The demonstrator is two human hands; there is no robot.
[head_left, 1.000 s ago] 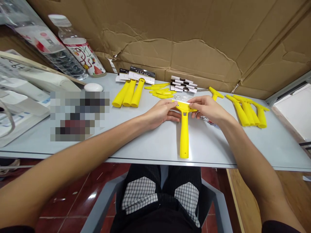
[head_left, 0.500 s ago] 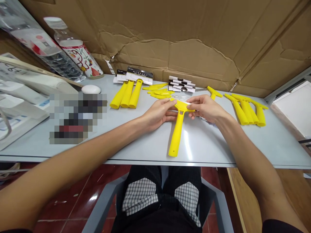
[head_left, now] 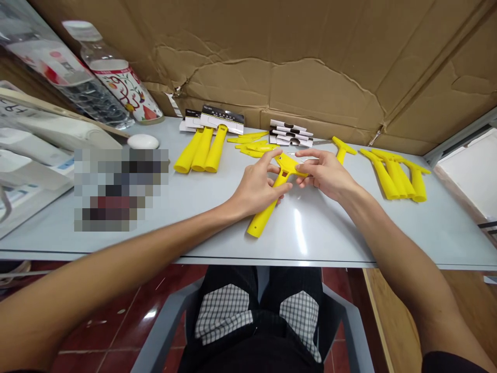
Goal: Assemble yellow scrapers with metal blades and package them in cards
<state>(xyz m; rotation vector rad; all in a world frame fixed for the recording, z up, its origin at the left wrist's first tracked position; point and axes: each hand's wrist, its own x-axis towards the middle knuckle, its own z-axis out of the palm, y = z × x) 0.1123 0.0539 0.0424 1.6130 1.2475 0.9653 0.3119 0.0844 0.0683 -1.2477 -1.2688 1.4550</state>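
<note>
A yellow plastic scraper (head_left: 264,215) with a T-shaped head lies slanted between my hands, its round handle end pointing down-left. My left hand (head_left: 256,186) is closed around the upper handle, thumb across it and index finger up by the left end of the head. At the head's right end, my right hand (head_left: 328,173) grips the edge between thumb and lower fingers, its index finger raised. Behind the hands lie several flat yellow strips (head_left: 258,148) and a pile of white-and-black card sleeves (head_left: 291,134). Something shiny beside the sleeves is mostly hidden.
Several yellow scrapers with card-covered heads (head_left: 215,150) lie at back left. Bare-headed yellow scrapers (head_left: 396,178) rest at right, with a single one (head_left: 342,147) nearer. Bottles (head_left: 124,88), a white oval object (head_left: 143,141) and a blurred-out item (head_left: 120,191) occupy the left. Cardboard (head_left: 310,46) stands behind.
The scraper has turned, its handle end swinging left and slightly up. My left hand has shifted from the left end of the head down onto the handle. My right hand stays at the head.
</note>
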